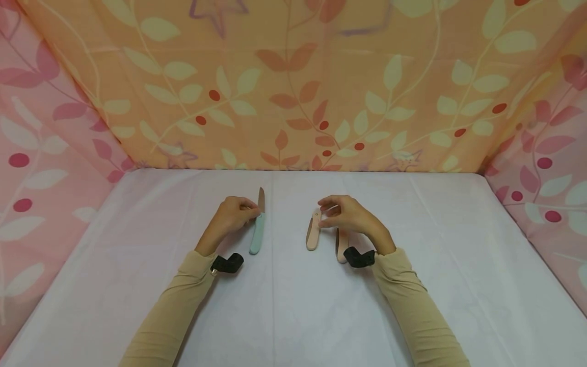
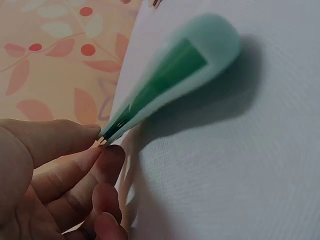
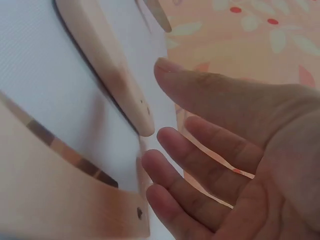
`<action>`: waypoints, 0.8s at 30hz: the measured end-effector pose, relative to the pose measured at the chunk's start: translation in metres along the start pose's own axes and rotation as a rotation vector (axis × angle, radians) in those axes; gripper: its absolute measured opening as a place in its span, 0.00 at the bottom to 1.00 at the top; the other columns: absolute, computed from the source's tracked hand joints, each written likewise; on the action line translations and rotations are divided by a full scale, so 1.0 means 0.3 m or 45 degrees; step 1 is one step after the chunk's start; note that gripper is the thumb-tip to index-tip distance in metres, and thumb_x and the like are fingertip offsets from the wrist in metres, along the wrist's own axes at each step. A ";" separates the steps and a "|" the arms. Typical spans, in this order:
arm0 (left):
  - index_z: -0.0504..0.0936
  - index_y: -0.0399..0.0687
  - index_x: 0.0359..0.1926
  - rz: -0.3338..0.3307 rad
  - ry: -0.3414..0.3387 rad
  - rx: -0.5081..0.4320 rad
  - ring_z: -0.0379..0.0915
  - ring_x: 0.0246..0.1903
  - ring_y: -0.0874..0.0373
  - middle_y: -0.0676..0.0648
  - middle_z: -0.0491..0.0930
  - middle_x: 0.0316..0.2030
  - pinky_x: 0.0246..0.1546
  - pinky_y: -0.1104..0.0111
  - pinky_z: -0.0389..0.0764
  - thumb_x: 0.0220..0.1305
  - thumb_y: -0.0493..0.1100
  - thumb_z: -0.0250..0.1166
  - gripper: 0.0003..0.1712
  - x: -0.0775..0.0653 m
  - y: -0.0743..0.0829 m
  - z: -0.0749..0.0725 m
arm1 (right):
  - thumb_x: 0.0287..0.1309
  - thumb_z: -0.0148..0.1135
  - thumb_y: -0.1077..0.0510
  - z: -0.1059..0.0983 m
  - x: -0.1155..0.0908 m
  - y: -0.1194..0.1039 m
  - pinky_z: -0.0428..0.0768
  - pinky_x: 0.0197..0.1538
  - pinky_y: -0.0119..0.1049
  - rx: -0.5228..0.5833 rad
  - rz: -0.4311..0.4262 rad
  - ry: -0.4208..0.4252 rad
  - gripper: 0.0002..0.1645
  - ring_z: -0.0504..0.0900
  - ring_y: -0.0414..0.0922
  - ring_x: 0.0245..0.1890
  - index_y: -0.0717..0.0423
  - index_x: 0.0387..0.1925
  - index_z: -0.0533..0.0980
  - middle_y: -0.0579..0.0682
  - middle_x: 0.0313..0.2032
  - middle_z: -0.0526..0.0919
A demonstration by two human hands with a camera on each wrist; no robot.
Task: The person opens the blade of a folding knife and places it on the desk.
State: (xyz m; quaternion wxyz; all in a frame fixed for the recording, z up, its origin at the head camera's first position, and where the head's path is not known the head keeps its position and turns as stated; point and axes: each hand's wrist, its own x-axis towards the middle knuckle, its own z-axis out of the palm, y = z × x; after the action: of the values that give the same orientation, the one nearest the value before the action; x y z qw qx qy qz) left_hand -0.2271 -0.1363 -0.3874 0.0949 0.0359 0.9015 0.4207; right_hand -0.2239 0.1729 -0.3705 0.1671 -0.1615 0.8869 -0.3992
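My left hand point(image 1: 236, 213) pinches an unfolded pocket knife with a teal handle point(image 1: 257, 237), thumb and fingertips at the joint where handle meets blade. The brownish blade point(image 1: 261, 199) points away from me. In the left wrist view the teal handle point(image 2: 200, 82) stretches from the pinch over the table, its slot dark green. To the right, my right hand point(image 1: 350, 213) has loosely bent, parted fingers with nothing between them. Just left of its fingers lies a beige folded pocket knife point(image 1: 313, 234). A second beige pocket knife point(image 1: 341, 248) lies under that wrist, partly hidden; its slot shows brown in the right wrist view.
White cloth covers the table point(image 1: 293, 306). A patterned orange curtain point(image 1: 293, 102) hangs along the far edge, with pink patterned cloth point(image 1: 41, 178) at the left and right sides. A small black camera point(image 1: 359, 257) sits on each wrist.
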 end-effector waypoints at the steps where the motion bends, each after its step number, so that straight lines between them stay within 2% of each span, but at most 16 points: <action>1: 0.85 0.38 0.47 0.000 0.003 0.025 0.75 0.31 0.57 0.45 0.84 0.31 0.33 0.71 0.72 0.66 0.45 0.64 0.15 -0.001 0.000 0.000 | 0.56 0.72 0.57 0.001 0.001 0.002 0.75 0.63 0.50 -0.006 0.017 -0.006 0.35 0.78 0.57 0.59 0.63 0.63 0.71 0.61 0.59 0.78; 6: 0.85 0.38 0.47 0.012 0.027 0.093 0.76 0.34 0.55 0.44 0.85 0.33 0.35 0.71 0.72 0.65 0.46 0.65 0.17 -0.001 -0.008 -0.001 | 0.52 0.74 0.57 0.011 0.009 0.011 0.72 0.66 0.51 -0.050 0.045 -0.019 0.37 0.76 0.58 0.61 0.63 0.63 0.72 0.61 0.60 0.78; 13: 0.84 0.39 0.48 0.019 0.050 0.075 0.75 0.30 0.57 0.45 0.82 0.30 0.31 0.70 0.71 0.65 0.47 0.65 0.18 0.002 -0.014 -0.007 | 0.49 0.77 0.52 0.033 0.013 0.006 0.71 0.63 0.49 -0.179 0.035 -0.022 0.41 0.73 0.55 0.57 0.64 0.63 0.73 0.61 0.58 0.76; 19: 0.83 0.36 0.50 0.051 0.046 0.056 0.75 0.30 0.58 0.44 0.83 0.32 0.31 0.71 0.72 0.66 0.47 0.64 0.19 -0.003 -0.001 -0.006 | 0.50 0.77 0.53 0.043 0.011 0.007 0.71 0.62 0.49 -0.208 0.026 -0.017 0.41 0.72 0.55 0.56 0.64 0.63 0.73 0.61 0.56 0.74; 24: 0.84 0.38 0.49 0.064 0.052 0.038 0.77 0.31 0.56 0.42 0.85 0.35 0.31 0.72 0.73 0.66 0.46 0.65 0.17 -0.009 0.021 0.017 | 0.50 0.77 0.52 0.049 0.007 0.020 0.71 0.64 0.51 -0.215 0.014 0.002 0.40 0.72 0.56 0.57 0.63 0.63 0.73 0.62 0.57 0.74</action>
State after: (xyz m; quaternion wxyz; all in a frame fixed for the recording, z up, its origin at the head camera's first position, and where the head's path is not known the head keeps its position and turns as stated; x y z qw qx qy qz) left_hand -0.2236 -0.1287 -0.3855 0.0651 0.0514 0.9082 0.4102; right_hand -0.2205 0.1661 -0.3847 0.1543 -0.1699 0.9184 -0.3222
